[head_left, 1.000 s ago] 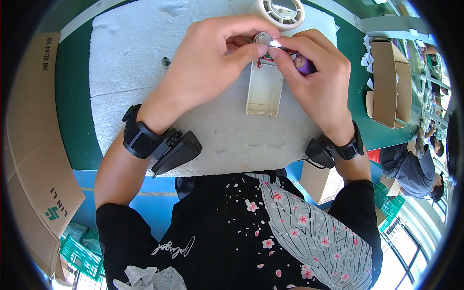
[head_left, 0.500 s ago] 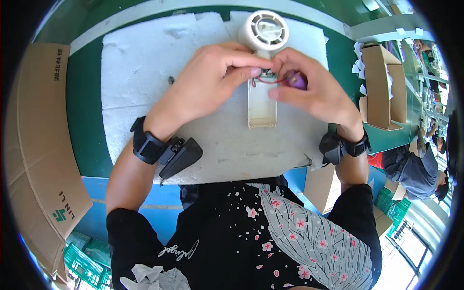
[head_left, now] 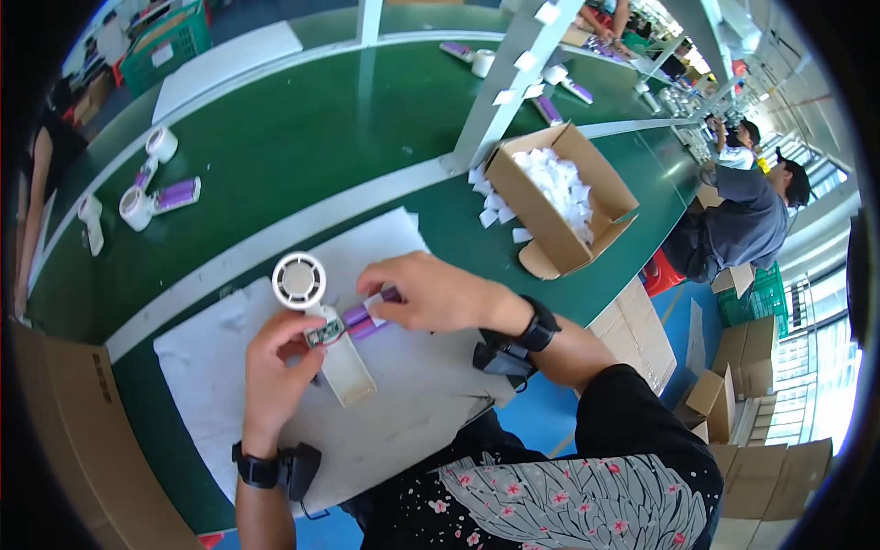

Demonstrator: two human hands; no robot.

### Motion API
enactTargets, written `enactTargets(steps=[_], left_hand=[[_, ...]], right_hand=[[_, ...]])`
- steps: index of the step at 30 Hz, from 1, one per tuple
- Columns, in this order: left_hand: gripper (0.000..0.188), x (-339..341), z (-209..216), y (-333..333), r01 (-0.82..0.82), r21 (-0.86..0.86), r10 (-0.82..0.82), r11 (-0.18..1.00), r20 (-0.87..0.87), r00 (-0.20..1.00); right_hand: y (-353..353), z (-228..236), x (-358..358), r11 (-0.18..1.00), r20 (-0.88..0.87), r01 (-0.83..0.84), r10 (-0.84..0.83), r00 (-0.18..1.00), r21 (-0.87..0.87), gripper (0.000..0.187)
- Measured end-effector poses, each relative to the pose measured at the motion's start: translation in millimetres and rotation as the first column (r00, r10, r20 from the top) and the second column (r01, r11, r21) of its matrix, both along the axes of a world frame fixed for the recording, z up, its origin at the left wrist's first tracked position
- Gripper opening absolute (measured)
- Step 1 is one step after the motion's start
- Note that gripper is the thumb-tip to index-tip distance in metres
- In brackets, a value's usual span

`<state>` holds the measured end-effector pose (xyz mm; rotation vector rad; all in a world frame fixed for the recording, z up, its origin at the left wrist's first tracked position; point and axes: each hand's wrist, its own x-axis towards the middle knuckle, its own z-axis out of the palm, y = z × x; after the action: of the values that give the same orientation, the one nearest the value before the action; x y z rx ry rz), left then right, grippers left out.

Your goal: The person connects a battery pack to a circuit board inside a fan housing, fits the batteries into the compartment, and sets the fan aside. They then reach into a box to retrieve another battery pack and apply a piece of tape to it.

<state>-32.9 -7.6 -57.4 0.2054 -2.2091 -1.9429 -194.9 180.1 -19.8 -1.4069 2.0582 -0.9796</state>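
A white handheld fan (head_left: 352, 374) lies on the pale foam sheet (head_left: 431, 371), its hollow handle uncovered and its round grille at the far end. My left hand (head_left: 280, 362) grips it between thumb and fingers at the neck, beside the small green circuit board (head_left: 324, 334). Just right of the board are purple battery cells (head_left: 359, 317), with a red wire near them. My right hand (head_left: 426, 295) closes its fingertips on the cells, where a small white piece (head_left: 374, 303) also shows. Its fingers hide part of the cells.
An open cardboard box (head_left: 543, 220) holds many white paper pieces; others lie beside it. More fans with purple cells (head_left: 176, 194) sit across the green bench (head_left: 293, 137). A metal post (head_left: 500, 92) rises near the box. A person (head_left: 733, 215) sits far right.
The view has swung to the right, bringing the box of papers nearer the middle. My left hand now holds the fan's neck; the purple cells lie closer to the handle, in my right fingers.
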Motion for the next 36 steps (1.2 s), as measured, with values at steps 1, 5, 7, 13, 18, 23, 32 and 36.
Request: enactTargets(steps=[1,5,7,13,18,23,32,36], left_hand=[[0.029,1,-1,1,-0.019,-0.01,0.019,1.0,0.0,1.0],[0.028,4,-9,5,-0.068,-0.042,0.067,0.997,-0.019,0.998],[0.029,5,-11,5,-0.105,-0.071,0.103,0.992,-0.031,0.994],[0.03,8,-8,3,-0.115,-0.075,0.112,0.991,-0.043,0.993],[0.032,13,-2,3,-0.107,-0.035,0.106,0.994,-0.031,0.994],[0.035,15,0,3,-0.108,-0.009,0.108,0.994,-0.018,0.994],[0.036,16,-11,8,-0.176,-0.008,0.176,0.984,-0.019,0.984],[0.036,17,-12,6,-0.178,-0.016,0.177,0.984,-0.037,0.983]], right_hand=[[2,1,3,1.0,-0.026,0.011,-0.012,1.0,-0.008,0.02],[4,6,17,0.998,-0.419,0.06,-0.051,0.906,0.008,0.019],[2,-3,16,0.995,-0.424,-0.077,0.045,0.905,-0.059,0.015],[0,-7,24,0.989,-0.52,-0.14,0.095,0.849,-0.049,0.013],[-4,0,36,0.993,-0.568,-0.122,0.097,0.817,-0.006,0.012],[-5,-1,31,0.992,-0.535,-0.121,0.087,0.84,-0.028,0.013],[-1,8,30,0.992,-0.446,-0.123,0.102,0.889,-0.018,0.013],[-1,7,32,0.992,-0.506,-0.125,0.11,0.855,0.006,0.014]])
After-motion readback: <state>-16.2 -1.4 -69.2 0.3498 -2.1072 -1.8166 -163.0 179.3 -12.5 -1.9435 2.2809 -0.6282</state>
